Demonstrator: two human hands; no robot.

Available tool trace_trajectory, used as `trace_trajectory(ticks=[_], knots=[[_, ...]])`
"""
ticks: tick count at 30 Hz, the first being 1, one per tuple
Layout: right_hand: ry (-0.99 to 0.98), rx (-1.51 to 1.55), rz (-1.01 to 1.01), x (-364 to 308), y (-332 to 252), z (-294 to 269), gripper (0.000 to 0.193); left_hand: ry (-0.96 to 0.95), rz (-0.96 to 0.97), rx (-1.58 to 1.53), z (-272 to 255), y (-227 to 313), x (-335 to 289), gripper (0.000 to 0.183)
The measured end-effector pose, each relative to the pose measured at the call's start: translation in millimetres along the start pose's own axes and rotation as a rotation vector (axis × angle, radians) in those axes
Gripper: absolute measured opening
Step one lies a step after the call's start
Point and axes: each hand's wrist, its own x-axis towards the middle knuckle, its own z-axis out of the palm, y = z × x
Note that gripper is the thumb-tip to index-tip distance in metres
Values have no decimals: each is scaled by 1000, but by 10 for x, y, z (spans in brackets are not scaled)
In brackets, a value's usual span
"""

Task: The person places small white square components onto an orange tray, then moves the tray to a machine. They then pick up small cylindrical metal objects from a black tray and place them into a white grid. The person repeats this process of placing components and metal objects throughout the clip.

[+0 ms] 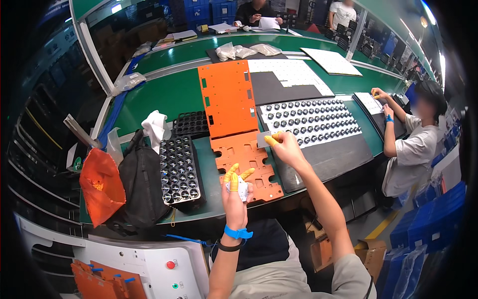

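My left hand (236, 195), with yellow finger cots on its fingertips, is curled around a small white piece (242, 189) with dark spots. It is over the near part of an orange fixture plate (244, 155) with cut-outs. My right hand (286, 146), also wearing yellow finger cots, pinches a thin grey rectangular plate (262, 139) by its right end. That plate is above the fixture's upper right edge. Behind, a flat orange panel (226, 97) with slots adjoins the fixture. Whether the white piece is single or stacked I cannot tell.
A black tray (180, 170) of round black parts stands left, before another black tray (190, 123). Right lies a white board (308, 119) with rows of round parts. An orange bag (102, 187) and black bag (142, 182) flank the left. A co-worker (416, 134) works at right.
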Motion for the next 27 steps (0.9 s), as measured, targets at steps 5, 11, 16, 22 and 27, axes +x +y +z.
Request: trace_trajectory(ticks=[5, 11, 16, 22, 27], knots=[[-260, 25, 213, 253, 165, 78, 40, -6, -16, -40, -55, -6, 25, 37], [-521, 131, 366, 396, 202, 104, 41, -25, -6, -57, -65, -20, 12, 37], [-634, 38, 415, 504, 109, 40, 39, -35, -23, -72, -80, -23, -2, 37], [-613, -60, 401, 552, 58, 60, 40, -64, -94, -221, -188, -4, -163, 34], [-123, -689, -100, 300, -123, 203, 39, -25, -90, -388, -271, 152, -348, 33]])
